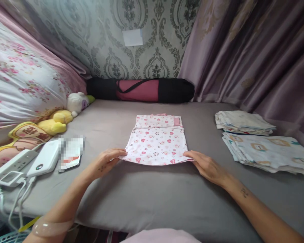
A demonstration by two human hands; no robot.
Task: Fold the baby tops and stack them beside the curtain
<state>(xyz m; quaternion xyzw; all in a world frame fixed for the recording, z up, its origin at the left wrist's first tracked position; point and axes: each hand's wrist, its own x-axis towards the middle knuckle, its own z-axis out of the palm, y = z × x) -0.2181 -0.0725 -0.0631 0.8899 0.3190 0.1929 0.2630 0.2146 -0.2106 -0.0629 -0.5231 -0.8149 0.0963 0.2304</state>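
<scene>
A white child's garment (155, 143) with pink hearts and small flowers lies folded in the middle of the grey bed sheet (152, 195). Its far part is turned over, showing a pink patch at the right end. My left hand (105, 163) pinches the near left corner, thumb above the cloth. At the near right corner, my right hand (205, 166) grips the fabric the same way. The near edge is drawn taut between both hands and sags slightly in the middle.
Two piles of folded cloths (263, 152) lie at right. At left are a phone (72, 153), a white power bank (44, 158), a power strip (14, 165) with cables, and plush toys (53, 123). A black and pink roll bag (139, 90) rests against the wall.
</scene>
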